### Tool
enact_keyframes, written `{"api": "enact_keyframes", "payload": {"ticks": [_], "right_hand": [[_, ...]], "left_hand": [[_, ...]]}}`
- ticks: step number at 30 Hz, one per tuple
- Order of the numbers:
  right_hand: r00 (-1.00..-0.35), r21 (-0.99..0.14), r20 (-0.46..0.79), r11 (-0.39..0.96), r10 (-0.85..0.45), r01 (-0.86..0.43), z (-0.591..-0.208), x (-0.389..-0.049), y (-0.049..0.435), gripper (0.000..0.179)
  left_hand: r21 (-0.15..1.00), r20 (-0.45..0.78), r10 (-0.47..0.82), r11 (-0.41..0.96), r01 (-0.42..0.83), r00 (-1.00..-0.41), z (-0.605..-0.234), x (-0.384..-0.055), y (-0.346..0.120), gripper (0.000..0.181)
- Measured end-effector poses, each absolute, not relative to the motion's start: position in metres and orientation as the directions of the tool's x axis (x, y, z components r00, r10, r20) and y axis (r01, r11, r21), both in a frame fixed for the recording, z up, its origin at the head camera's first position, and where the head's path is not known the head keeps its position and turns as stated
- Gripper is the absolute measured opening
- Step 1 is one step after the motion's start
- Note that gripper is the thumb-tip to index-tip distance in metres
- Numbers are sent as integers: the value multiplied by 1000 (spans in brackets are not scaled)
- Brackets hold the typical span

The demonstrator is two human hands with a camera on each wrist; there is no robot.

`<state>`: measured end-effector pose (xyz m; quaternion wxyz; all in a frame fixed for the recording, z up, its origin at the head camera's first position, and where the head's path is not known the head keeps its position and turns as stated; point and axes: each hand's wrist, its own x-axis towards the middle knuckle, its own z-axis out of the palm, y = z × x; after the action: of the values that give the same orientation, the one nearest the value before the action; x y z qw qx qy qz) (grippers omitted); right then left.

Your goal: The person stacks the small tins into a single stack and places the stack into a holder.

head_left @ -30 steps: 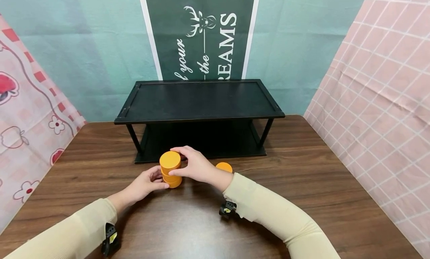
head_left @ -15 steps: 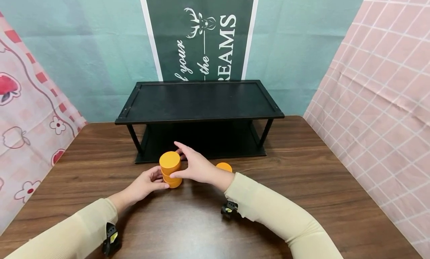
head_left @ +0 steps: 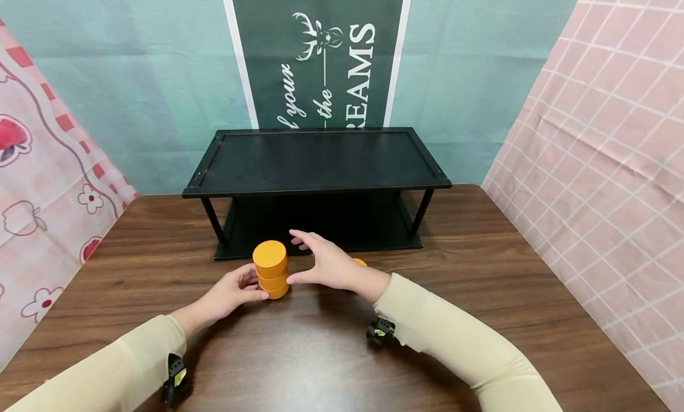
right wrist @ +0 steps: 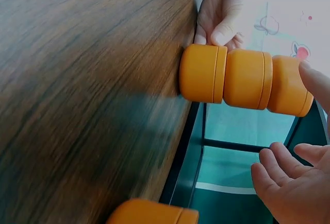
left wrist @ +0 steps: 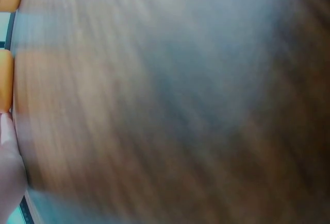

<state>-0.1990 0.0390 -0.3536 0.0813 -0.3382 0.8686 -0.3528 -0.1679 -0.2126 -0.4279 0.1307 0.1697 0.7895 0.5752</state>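
Three orange round lidded jars stand in a stack on the table: a bottom jar, a middle jar and a top jar. My left hand holds the bottom jar at its left side, thumb in front and fingers behind. To the right of the stack is my right hand, fingers spread and holding nothing; its thumb is close to the middle jar in the head view. A further orange jar stands alone on the table, mostly hidden behind the right wrist in the head view.
A black two-tier shelf stands on the wooden table just behind the jars. Patterned cloths hang at the back and both sides, a pink checked cloth on the right. The left wrist view mostly shows blurred tabletop.
My right hand has let go of the stacked jars and moved away to the right, its fingers spreading. It now covers more of the lone jar. The left hand has stayed in place.
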Motion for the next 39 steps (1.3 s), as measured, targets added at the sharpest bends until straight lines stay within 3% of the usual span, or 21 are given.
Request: {"api": "enact_keyframes", "payload": {"ticks": [21,39], "right_hand": [[-798,-696,127,520,-588,-494,-354,-205,97,79],[-819,-655,66,594,-570,-466,-377,-205,141,76]], "left_hand": [[947,-9,412,296,125,-911,-428,-168,-212,53],[950,-13,418,289,119,-909,-429,-168,-213,56]]}}
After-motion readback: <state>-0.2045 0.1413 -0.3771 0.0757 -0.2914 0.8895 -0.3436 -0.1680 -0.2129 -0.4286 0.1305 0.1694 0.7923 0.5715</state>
